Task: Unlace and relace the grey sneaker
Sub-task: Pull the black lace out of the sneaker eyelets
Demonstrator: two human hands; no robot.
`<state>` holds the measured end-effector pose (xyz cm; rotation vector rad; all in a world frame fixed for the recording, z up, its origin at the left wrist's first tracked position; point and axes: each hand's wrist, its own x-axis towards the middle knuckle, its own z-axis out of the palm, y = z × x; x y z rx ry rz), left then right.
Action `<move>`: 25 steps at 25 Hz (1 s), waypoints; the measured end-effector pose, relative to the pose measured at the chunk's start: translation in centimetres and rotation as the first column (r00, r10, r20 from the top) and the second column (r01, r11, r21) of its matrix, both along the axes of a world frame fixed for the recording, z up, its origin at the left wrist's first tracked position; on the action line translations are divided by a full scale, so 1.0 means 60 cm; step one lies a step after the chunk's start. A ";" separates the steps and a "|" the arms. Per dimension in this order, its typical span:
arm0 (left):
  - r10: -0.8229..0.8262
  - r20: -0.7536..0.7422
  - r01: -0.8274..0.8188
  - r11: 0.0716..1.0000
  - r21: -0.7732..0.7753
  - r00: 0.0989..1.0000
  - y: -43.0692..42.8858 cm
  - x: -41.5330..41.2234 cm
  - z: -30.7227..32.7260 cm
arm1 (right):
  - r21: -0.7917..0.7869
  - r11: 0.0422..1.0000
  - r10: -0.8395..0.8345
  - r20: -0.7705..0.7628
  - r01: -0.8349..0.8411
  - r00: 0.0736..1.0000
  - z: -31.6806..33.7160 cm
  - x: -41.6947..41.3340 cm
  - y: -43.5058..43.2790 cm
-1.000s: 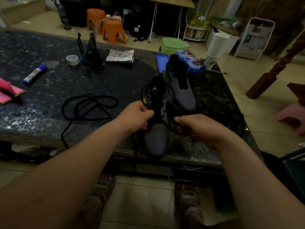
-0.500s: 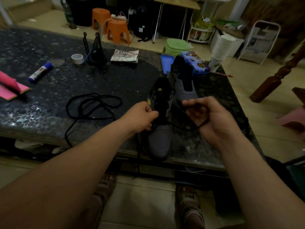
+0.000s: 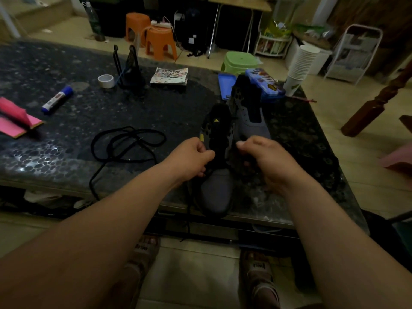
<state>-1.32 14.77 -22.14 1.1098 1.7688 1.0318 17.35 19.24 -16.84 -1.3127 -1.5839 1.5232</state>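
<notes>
On table [image 3: 178, 112], sneaker [image 3: 217, 190] toe nearward

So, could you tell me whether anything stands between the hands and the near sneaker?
Nothing visible does: the left hand and right hand hold the sneaker by its sides. The second sneaker stands behind it.

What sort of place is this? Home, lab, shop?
Most likely a room in a home, not a lab or shop: plastic stools on a tiled floor, a stack of paper cups at the far corner of a dark pebble-patterned table.
</notes>
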 end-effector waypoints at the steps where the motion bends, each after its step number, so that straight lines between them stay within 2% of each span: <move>1: -0.003 0.006 0.003 1.000 -0.005 1.000 0.000 -0.001 0.001 | -0.120 0.988 -0.117 -0.213 0.093 0.970 0.010 0.009 0.003; 2: -0.007 0.014 0.007 1.000 -0.011 1.000 0.001 0.000 0.002 | -0.261 0.954 -0.251 -0.422 0.148 0.871 0.020 0.021 0.009; 3: -0.011 0.021 0.011 1.000 -0.014 1.000 0.001 0.001 0.005 | -0.368 0.913 -0.368 -0.556 0.177 0.745 0.029 0.034 0.014; 4: -0.017 0.026 0.017 1.000 -0.016 1.000 0.000 0.002 0.008 | -0.419 0.885 -0.438 -0.593 0.205 0.676 0.032 0.043 0.021; 5: -0.024 0.037 0.025 1.000 -0.016 0.999 0.000 0.002 0.010 | -0.401 0.882 -0.446 -0.532 0.249 0.720 0.033 0.047 0.023; 6: -0.033 0.052 0.033 0.999 -0.013 0.998 -0.001 0.003 0.012 | -0.311 0.912 -0.377 -0.373 0.268 0.848 0.024 0.045 0.025; 7: -0.041 0.068 0.042 0.999 -0.011 0.997 -0.003 0.004 0.014 | -0.187 0.959 -0.242 -0.153 0.212 0.958 0.011 0.038 0.022; 8: -0.045 0.080 0.046 0.999 -0.011 0.996 -0.004 0.005 0.016 | -0.075 0.992 -0.092 0.073 0.097 0.993 -0.003 0.029 0.017; 9: -0.046 0.088 0.047 0.999 -0.010 0.995 -0.005 0.006 0.017 | 0.011 0.999 0.030 0.244 -0.034 0.969 -0.015 0.019 0.012; 10: -0.046 0.093 0.047 0.999 -0.008 0.995 -0.005 0.006 0.018 | 0.078 0.988 0.101 0.346 -0.136 0.933 -0.023 0.009 0.009; 12: -0.047 0.100 0.048 0.999 -0.003 0.994 -0.006 0.005 0.018 | 0.130 0.968 0.152 0.369 -0.213 0.917 -0.025 -0.002 0.009; 14: -0.044 0.096 0.044 0.999 0.000 0.994 -0.006 0.003 0.016 | 0.092 0.985 0.115 0.258 -0.143 0.959 -0.022 -0.001 0.011; 16: -0.031 0.063 0.031 1.000 -0.002 0.998 -0.005 -0.001 0.011 | -0.041 0.992 -0.119 -0.024 0.118 0.993 -0.013 0.005 0.017; 17: -0.022 0.047 0.022 1.000 -0.005 0.999 -0.004 -0.001 0.009 | -0.184 0.950 -0.290 -0.228 0.252 0.929 -0.004 0.011 0.022; 18: -0.017 0.035 0.018 1.000 -0.008 0.999 -0.003 -0.001 0.008 | -0.327 0.892 -0.433 -0.415 0.314 0.800 0.007 0.020 0.026; 19: -0.017 0.026 0.018 1.000 -0.011 1.000 -0.003 -0.002 0.009 | -0.421 0.839 -0.534 -0.511 0.346 0.673 0.018 0.032 0.031; 20: -0.023 0.019 0.024 1.000 -0.020 1.000 -0.003 -0.003 0.012 | -0.444 0.811 -0.580 -0.519 0.382 0.628 0.029 0.043 0.035; 21: -0.039 0.012 0.040 0.999 -0.035 0.999 -0.004 -0.005 0.016 | -0.384 0.819 -0.566 -0.422 0.425 0.708 0.036 0.051 0.033; 22: -0.069 0.006 0.070 0.996 -0.059 0.998 -0.005 -0.008 0.022 | -0.261 0.862 -0.491 -0.224 0.434 0.842 0.030 0.054 0.031; 23: -0.109 0.013 0.110 0.990 -0.084 0.994 -0.007 -0.013 0.028 | -0.113 0.922 -0.367 0.039 0.370 0.929 0.017 0.054 0.026; 24: -0.142 0.042 0.146 0.984 -0.101 0.989 -0.009 -0.017 0.034 | 0.024 0.967 -0.250 0.298 0.255 0.921 0.000 0.053 0.021; 25: -0.155 0.087 0.165 0.980 -0.110 0.984 -0.011 -0.020 0.038 | 0.159 0.978 -0.199 0.494 0.137 0.846 -0.017 0.050 0.018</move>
